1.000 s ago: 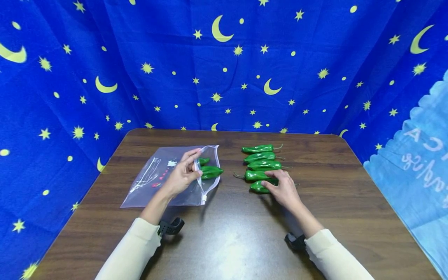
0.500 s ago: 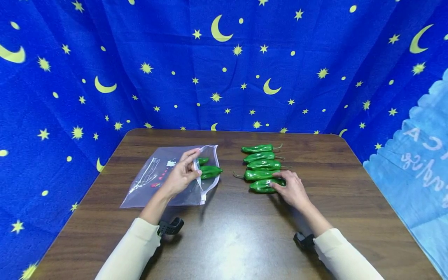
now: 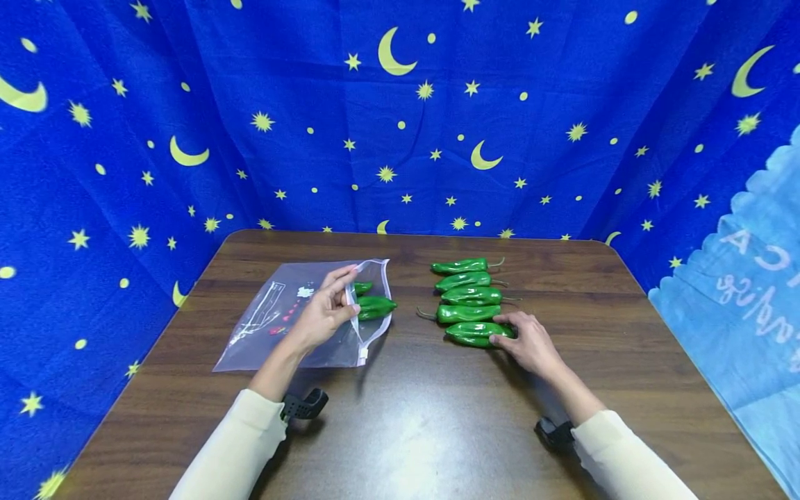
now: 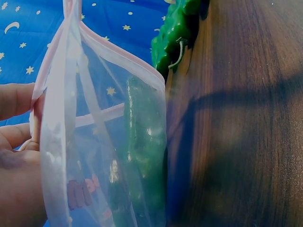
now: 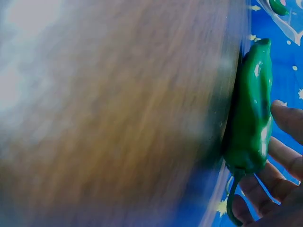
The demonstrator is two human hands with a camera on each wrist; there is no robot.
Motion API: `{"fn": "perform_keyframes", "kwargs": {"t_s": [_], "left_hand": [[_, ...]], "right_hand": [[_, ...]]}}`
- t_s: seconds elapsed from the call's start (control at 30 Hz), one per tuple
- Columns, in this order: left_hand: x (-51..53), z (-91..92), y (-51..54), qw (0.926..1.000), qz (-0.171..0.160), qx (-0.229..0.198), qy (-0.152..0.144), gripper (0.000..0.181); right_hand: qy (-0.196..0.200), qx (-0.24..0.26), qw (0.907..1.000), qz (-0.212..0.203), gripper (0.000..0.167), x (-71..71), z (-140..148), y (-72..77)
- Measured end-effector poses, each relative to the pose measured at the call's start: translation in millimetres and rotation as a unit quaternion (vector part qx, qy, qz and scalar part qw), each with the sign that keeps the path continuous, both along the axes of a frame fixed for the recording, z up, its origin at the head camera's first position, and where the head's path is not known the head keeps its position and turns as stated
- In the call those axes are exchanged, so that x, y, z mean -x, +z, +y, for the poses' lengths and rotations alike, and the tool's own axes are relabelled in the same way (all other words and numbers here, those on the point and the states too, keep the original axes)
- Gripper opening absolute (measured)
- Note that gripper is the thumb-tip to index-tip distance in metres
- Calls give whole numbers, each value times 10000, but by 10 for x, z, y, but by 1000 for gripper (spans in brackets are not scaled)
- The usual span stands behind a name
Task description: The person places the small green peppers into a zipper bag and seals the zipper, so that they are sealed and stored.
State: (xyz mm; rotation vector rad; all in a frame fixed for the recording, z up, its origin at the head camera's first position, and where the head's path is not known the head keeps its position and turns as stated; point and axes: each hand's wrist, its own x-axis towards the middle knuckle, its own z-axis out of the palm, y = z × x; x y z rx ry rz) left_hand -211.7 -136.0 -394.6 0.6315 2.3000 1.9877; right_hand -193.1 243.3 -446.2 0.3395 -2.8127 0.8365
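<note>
My left hand (image 3: 326, 310) holds the mouth of a clear zip bag (image 3: 319, 340), pinching its white rim between thumb and fingers. Two green peppers lie inside; the nearer bagged pepper (image 3: 376, 307) pokes toward the opening. In the left wrist view the bag (image 4: 102, 61) gapes, with a pepper (image 4: 142, 146) seen through the film. My right hand (image 3: 528, 344) is at the stem end of the nearest pepper (image 3: 469, 334) in a row, thumb on the near side and fingers on the far side. In the right wrist view this pepper (image 5: 251, 109) lies against the thumb and fingers, stem downward.
Several more green peppers (image 3: 470, 296) lie in a row behind the one at my right hand. A brown wooden table (image 3: 412, 417) bears everything, and a blue curtain (image 3: 400, 139) with moons and stars hangs behind. A light blue cloth (image 3: 750, 292) hangs at the right.
My right hand has slid to the right along the nearest pepper, from its middle to its stem end. That pepper has turned slightly. My left hand and the bag have stayed put.
</note>
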Motion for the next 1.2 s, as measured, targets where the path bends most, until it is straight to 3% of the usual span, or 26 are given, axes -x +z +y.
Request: {"fn": "perform_keyframes", "kwargs": {"t_s": [0.33, 0.73, 1.2], "left_hand": [[8, -3, -14, 10000, 40, -52, -5, 67], [4, 0, -11, 10000, 26, -82, -5, 67], [11, -13, -27, 9999, 134, -92, -6, 67]], "right_hand": [[175, -228, 9995, -164, 42, -38, 100, -71], [149, -70, 9991, -392, 42, -81, 110, -76], [372, 204, 9990, 118, 40, -69, -116, 38]]}}
